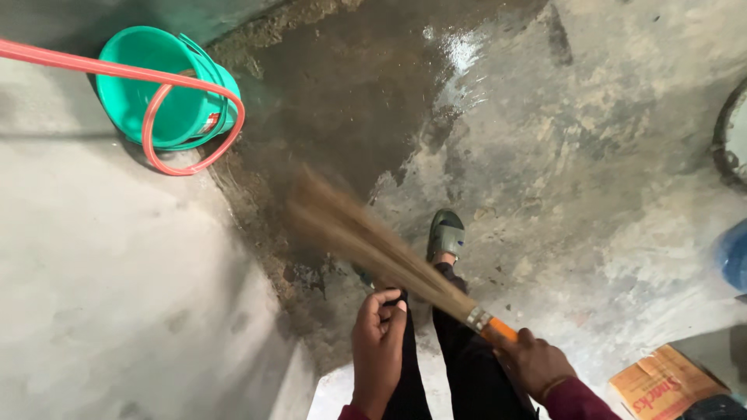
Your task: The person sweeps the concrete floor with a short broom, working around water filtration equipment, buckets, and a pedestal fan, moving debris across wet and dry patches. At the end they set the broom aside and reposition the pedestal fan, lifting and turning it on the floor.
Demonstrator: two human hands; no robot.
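We look down on a wet concrete floor point(591, 155), grey and blotched, with a dark muddy pool point(350, 93) spread across its upper middle and a pale glint of water near the top; to the left a smooth grey concrete wall point(101, 295) rises beside the mud. A teal plastic bucket point(156, 85) lies tipped at the upper left, its mouth towards us, and a pink hose point(194, 85) enters from the left edge and loops across that mouth.

We see a grass broom point(373, 241) running diagonally from the lower right up to the left; its bristles are blurred and fan out over the edge of the muddy pool, while its orange handle point(498, 330) sits low at the right behind a metal band. Our right hand point(537, 362) is clamped around that orange handle, a maroon sleeve point(576, 400) at the wrist; our left hand point(379, 334) is closed on the dark cloth of the trouser leg point(467, 373), just beside the broom's bristles but apart from them.

A foot in a grey-green sandal point(446, 233) stands on the floor above the hands; a cardboard box point(665, 385) lies at the lower right corner, and a blue object point(733, 253) shows at the right edge, too cropped to name.
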